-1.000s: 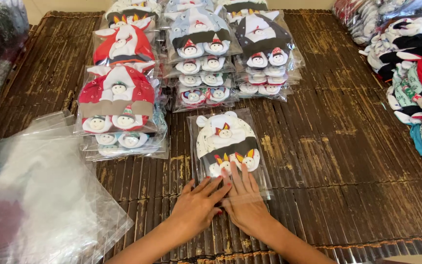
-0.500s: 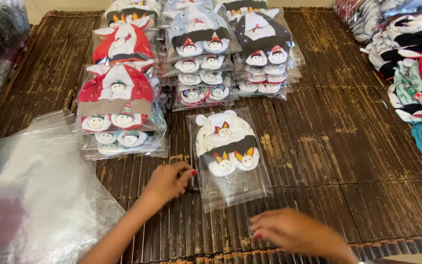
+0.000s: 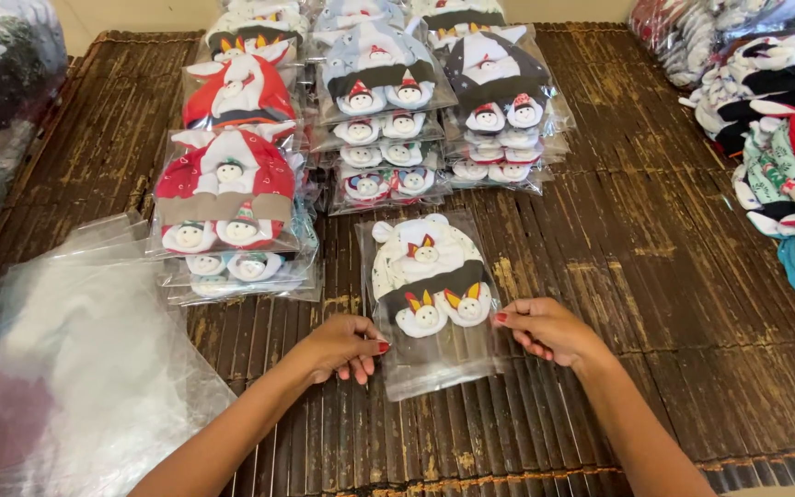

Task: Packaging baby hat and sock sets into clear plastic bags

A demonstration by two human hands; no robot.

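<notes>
Dark slatted bamboo mat (image 3: 674, 304) covers the whole work surface, worn pale in patches; a strip of light wall or floor shows past its top edge, nothing more of the room visible

Centre: one clear bag (image 3: 432, 304) lies flat on the mat, holding a white cap with a dark band and small snowman faces. Left hand (image 3: 342, 348) is at the bag's left edge, fingertips on the plastic, thumb and fingers pinching the edge. Right hand (image 3: 545, 329) is at the right edge, fingers curled, pinching that side the same way. How firm the pinch is, hard to tell from here – the plastic glare hides the thumbs' contact

Around it:
- red stack (image 3: 228, 207) of bagged caps just up-left of the bag, near but apart from it
- second red-and-white stack (image 3: 239, 87) behind that
- grey stack (image 3: 384, 120) directly above the bag, its lowest pack almost touching the bag's top edge
- black stack (image 3: 499, 101) to the right of the grey one
- more packs (image 3: 342, 14) in the back row, cut off by the frame
- empty bags (image 3: 66, 359), a loose clear pile at the left, overlapping the mat edge, just beside the left forearm
- loose caps (image 3: 784, 166) heaped along the right edge, unbagged, well apart from the right hand
- a big plastic sack (image 3: 2, 83) at top left, contents blurred

Nothing sits between the hands and the bag; both forearms come in from the bottom edge
</notes>
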